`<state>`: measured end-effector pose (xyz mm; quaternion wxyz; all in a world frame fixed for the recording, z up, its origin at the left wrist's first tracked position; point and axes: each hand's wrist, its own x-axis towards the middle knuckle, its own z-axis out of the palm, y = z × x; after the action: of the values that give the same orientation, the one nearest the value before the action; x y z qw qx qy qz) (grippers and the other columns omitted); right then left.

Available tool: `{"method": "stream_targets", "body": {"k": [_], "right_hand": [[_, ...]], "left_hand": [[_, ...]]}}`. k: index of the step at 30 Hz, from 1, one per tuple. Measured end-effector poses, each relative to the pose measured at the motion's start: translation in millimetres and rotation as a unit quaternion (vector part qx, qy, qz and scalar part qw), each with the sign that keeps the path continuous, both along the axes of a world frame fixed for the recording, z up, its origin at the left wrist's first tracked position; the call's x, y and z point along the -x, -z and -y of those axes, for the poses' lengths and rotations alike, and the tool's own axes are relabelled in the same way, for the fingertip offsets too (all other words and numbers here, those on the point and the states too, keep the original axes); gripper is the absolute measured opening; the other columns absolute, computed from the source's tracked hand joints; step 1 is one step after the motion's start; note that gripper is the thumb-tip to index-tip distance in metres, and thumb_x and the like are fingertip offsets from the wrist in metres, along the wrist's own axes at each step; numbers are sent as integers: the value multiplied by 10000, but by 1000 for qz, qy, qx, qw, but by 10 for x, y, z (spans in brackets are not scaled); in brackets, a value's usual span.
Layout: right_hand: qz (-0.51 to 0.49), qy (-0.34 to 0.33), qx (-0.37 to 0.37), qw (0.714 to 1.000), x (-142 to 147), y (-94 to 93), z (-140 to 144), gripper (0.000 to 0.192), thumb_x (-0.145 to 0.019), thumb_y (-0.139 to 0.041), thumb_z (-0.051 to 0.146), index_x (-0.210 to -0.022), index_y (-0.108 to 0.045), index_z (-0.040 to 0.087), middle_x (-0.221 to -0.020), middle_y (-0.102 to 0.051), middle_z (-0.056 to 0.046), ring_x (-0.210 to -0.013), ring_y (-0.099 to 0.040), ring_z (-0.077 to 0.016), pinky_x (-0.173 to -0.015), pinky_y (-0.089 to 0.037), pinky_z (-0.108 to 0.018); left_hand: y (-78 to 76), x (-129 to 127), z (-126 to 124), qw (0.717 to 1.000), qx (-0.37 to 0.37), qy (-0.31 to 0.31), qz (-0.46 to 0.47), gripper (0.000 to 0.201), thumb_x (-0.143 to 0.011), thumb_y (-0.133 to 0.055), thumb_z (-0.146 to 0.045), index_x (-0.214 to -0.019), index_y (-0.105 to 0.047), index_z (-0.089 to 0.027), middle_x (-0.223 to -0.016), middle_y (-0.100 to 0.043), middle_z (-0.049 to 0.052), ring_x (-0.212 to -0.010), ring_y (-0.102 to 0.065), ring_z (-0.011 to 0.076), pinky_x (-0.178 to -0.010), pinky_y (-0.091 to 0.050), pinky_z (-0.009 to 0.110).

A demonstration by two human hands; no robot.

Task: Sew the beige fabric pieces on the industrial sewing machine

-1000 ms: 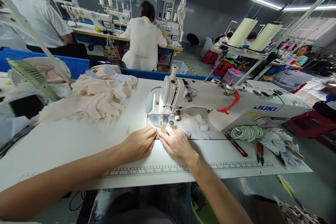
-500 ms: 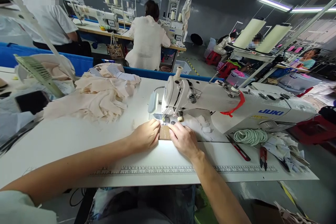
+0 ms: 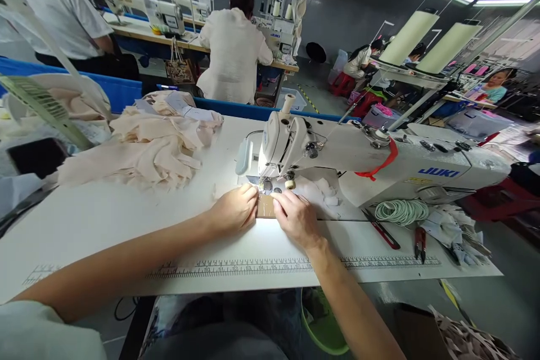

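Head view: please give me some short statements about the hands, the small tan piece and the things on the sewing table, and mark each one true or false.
1. Both hands rest on the small tan piece in front of the needle. True: the left hand is at its left edge, the right hand at its right.
2. The sewing machine is marked JUKI. True.
3. The pile of cream fabric lies to the right of the machine. False: it lies to the left.
4. The right hand holds the red-handled snips. False: they lie on the table, apart from both hands.
5. A ruler scale runs along the near table edge. True.
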<state>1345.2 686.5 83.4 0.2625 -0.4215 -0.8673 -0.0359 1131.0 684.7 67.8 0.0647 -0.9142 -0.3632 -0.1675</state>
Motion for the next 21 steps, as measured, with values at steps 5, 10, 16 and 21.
{"method": "stream_targets", "body": {"k": [5,10,16,21], "right_hand": [[-59,64,48,995,-66,-72,-214,286,-1009,-448,323,-867,-662,198,-793,-694,-55,-703,-611,-175,-613,-386,-269],[-39,105,62,992,-93,-89,-470,263,-969,-490,305,-742,-596,222,-737,-690,-43,-648,-581,-174,-581,-328,-268],[-54,117,25,991,-73,-42,-372,260,-982,-504,334,-789,-627,209,-786,-703,-56,-692,-593,-173,-604,-320,-272],[-33,132,31,990,-37,-28,-337,363,-986,-515,367,-674,-605,204,-683,-687,-41,-592,-549,-148,-569,-275,-274]], "left_hand": [[-70,-21,14,998,-34,-3,-59,381,-988,-329,-200,-1006,-679,-50,-995,-629,188,-953,-552,292,-855,-511,418],[-78,-28,10,997,-38,-8,-67,333,-980,-379,-216,-971,-682,-80,-928,-620,155,-918,-548,278,-858,-479,398],[-85,-39,-6,996,-37,-18,-76,355,-978,-352,-208,-980,-690,-101,-941,-635,150,-926,-541,276,-848,-481,401],[-106,-58,-47,992,-54,-27,-114,343,-971,-375,-205,-904,-691,-88,-938,-635,160,-879,-551,267,-800,-488,380]]}}
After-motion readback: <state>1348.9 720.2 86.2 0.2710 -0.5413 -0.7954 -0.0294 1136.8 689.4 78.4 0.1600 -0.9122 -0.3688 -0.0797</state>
